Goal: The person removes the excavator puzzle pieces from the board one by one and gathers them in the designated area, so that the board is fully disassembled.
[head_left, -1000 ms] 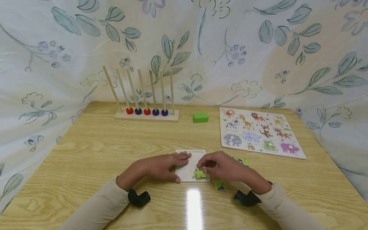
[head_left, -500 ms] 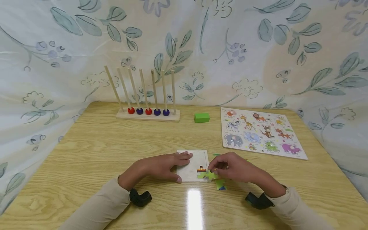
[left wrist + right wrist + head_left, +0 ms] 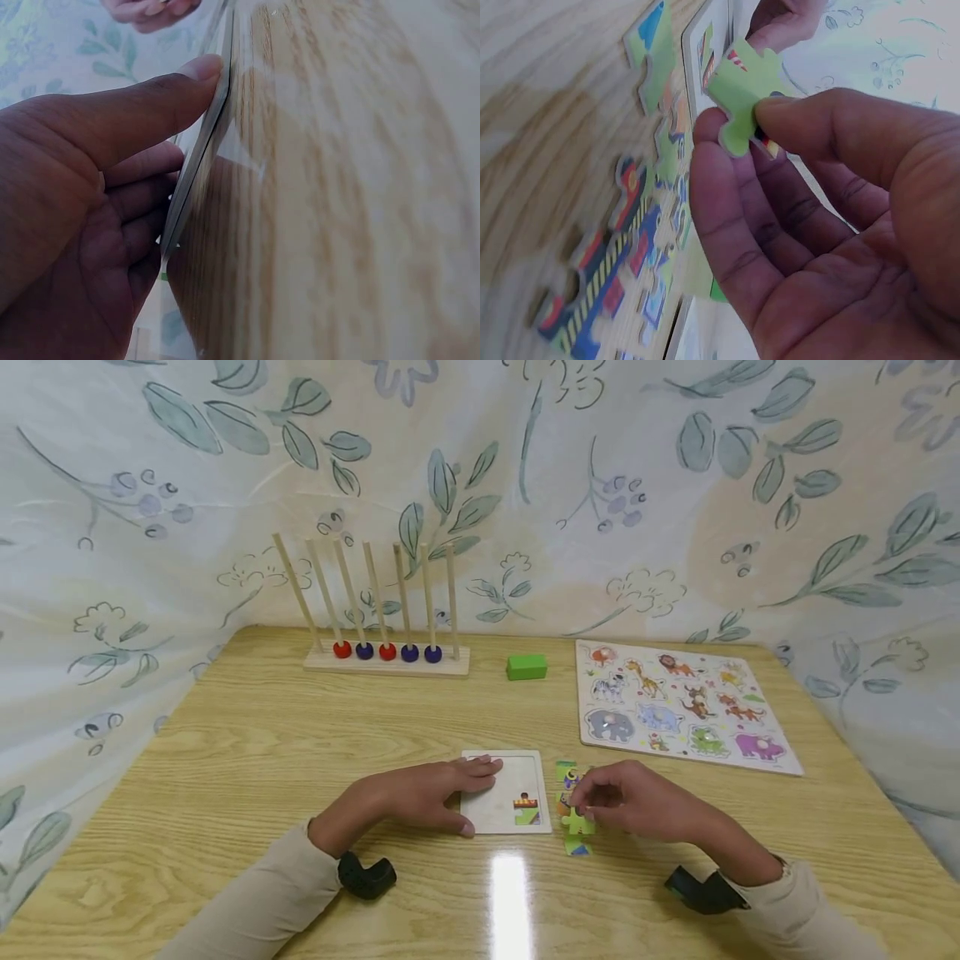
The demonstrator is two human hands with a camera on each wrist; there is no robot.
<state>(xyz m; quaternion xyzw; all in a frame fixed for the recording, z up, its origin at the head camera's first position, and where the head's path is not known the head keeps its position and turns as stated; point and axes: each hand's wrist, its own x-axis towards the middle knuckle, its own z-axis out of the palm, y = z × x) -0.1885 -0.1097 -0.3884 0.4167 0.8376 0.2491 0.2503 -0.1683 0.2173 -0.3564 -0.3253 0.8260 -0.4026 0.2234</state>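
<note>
My left hand lies with extended fingers on the left side of a small square puzzle tray, its thumb at the front edge. In the left wrist view the thumb rests along the tray's thin edge. One green-and-red jigsaw piece sits in the tray's lower right corner. To the right of the tray, my right hand pinches a light green jigsaw piece between thumb and fingers, raised over other loose pieces. Those loose pieces lie on the table, partly hidden by the hand in the head view.
A wooden peg stand with red and blue beads stands at the back left. Beside it is a green block. An animal peg-puzzle board lies at the back right of the table, before a patterned cloth backdrop.
My right hand has moved right with the green piece, from over the tray's lower right corner to above the loose pieces. The piece in the corner is uncovered. My left hand has stayed put.
</note>
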